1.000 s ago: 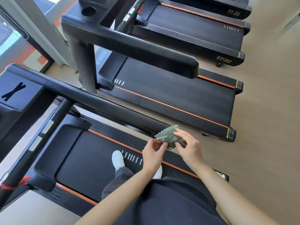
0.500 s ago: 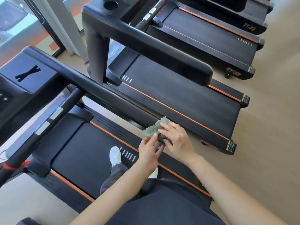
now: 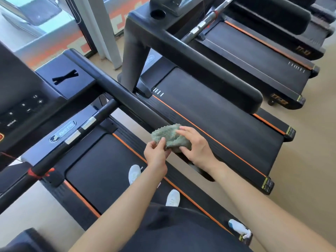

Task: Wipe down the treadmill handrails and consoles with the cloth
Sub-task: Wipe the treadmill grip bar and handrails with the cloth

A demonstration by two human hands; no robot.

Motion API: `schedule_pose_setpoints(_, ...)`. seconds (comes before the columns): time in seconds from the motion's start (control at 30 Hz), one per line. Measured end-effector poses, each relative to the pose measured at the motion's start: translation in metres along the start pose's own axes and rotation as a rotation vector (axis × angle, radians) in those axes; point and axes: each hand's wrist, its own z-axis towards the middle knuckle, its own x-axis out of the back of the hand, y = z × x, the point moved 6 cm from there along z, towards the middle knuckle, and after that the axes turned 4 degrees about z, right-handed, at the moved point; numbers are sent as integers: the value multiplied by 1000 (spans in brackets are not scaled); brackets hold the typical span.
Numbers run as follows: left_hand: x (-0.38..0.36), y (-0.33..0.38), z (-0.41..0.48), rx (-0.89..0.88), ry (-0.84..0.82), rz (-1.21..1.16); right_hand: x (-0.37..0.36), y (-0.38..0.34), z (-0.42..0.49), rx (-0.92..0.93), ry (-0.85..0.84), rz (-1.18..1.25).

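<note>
Far left, a console (image 3: 27,106) with buttons, well apart from the hands. Then a long black handrail (image 3: 127,99) sloping down to them. Pinches the near edge of the green cloth (image 3: 170,137) with the left hand (image 3: 156,153), likely to pull it flat. Wraps the right hand (image 3: 196,148) over the bunched cloth, fingers curled, seemingly to press it on the handrail's end.

Handrail (image 3: 127,99) partly hidden under cloth (image 3: 169,136); console (image 3: 16,82) cut off at left edge, labels (image 3: 23,110) blurred.
</note>
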Motion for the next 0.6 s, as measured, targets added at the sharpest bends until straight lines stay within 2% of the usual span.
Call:
schedule_pose_setpoints(0.13, 13, 10, -8, 110, -143, -86, -8, -16, 1, -5, 52, 70)
schedule_pose_setpoints(0.3, 26, 15, -21, 142, -263, -129, -41, -31, -6, -19, -56, 182)
schedule_pose_setpoints(0.4, 36, 13, -21, 147, -279, -112, -53, -31, -6, -58, -122, 232)
schedule_pose_setpoints(0.5, 43, 13, -22, 154, -356, -34, -54, -29, -1, -29, -133, 212)
schedule_pose_setpoints(0.6, 55, 6, -8, 160, -306, -40, -43, -26, 8, 7, -86, 82)
